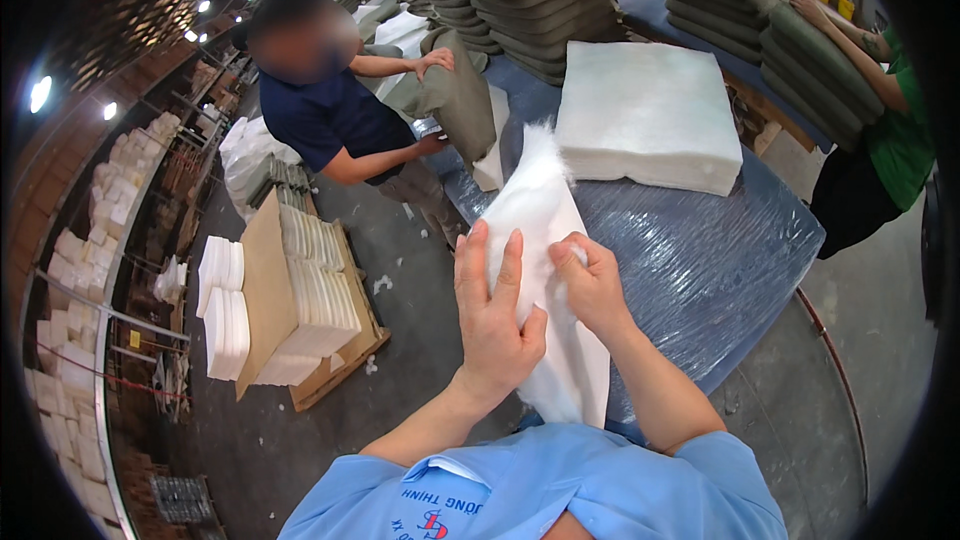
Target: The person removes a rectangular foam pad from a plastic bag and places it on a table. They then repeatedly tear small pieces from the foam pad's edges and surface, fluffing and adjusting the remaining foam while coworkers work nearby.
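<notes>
A white piece of fluffy wadding (540, 190) stands before me, tilted, with a flatter white sheet or slab (594, 365) along its right side. Against the wadding's left face rests my left hand (497, 325), its fingers spread and stretched out. My right hand (592, 285) is closed in a pinch on the wadding's upper right edge. The loose fibres at the top end stick out toward the far side. Part of the lower end is hidden by my left hand and my blue shirt.
A stack of white wadding sheets (648, 110) lies on the plastic-covered table (700, 270). Beyond rise piles of grey-green cushions (535, 0). A co-worker in dark blue (325, 115) handles a grey-green cover at left; another in green (905, 110) touches cushions at right. White pads stand on a pallet (340, 365).
</notes>
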Available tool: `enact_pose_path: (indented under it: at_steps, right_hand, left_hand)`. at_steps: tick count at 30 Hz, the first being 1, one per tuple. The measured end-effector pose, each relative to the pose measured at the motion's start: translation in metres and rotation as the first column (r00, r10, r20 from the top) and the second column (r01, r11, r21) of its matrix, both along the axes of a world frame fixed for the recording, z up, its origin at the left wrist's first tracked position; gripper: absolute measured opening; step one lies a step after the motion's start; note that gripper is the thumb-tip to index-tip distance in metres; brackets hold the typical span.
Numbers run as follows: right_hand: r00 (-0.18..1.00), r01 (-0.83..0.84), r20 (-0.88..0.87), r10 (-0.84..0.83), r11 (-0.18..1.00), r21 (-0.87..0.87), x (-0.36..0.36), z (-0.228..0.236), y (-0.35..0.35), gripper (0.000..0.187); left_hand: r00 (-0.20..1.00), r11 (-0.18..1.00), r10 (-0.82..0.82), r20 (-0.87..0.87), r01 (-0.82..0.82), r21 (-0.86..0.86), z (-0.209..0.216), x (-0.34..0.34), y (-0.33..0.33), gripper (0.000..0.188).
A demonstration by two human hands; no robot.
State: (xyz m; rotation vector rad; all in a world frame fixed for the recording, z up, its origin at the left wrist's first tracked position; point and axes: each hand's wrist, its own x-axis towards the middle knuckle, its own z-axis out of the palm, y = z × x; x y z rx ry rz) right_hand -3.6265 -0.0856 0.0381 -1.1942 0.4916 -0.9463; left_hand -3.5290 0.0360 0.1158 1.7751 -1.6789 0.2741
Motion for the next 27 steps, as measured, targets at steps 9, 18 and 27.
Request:
enact_pose_path:
  at_steps: [9,18,27]
  right_hand:
    - [0.999,-0.036,-0.014,0.035,0.993,-0.111,0.004,0.035,0.014,0.030]
    - [1.000,0.026,0.015,-0.025,0.998,-0.063,-0.001,0.020,0.024,0.017]
    - [0.982,0.125,-0.155,-0.108,0.987,0.102,-0.004,-0.049,-0.009,0.013]
  left_hand:
    - [0.999,0.999,0.038,0.000,-0.038,0.021,0.000,0.006,0.007,0.081]
    - [0.073,0.925,-0.324,-0.943,0.233,-0.300,0.018,0.050,-0.002,0.075]
    - [0.374,0.973,-0.139,-0.917,0.224,-0.056,0.003,0.044,-0.012,0.061]
